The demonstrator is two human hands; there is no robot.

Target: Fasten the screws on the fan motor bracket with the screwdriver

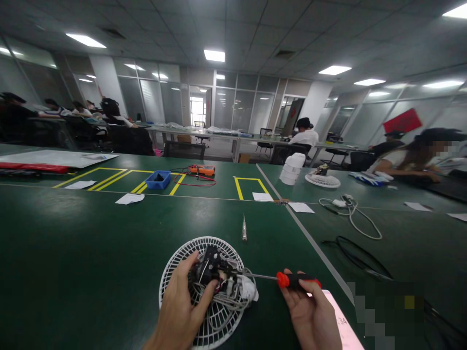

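My left hand (182, 306) grips a black fan motor assembly (213, 270) with white wires that rests on a round white fan grille (175, 260) on the green table. My right hand (310, 313) is closed round a screwdriver with a red and black handle (297, 280). Its thin metal shaft points left, with the tip at the motor assembly. A small loose screwdriver (244, 228) lies on the table just beyond the grille.
A blue tray (158, 179), an orange multimeter (202, 169) with red leads and paper slips lie farther back. At the right are stacked white parts (292, 169), another fan grille (323, 180), a white cable (352, 214) and black cable (359, 255). People sit at far tables.
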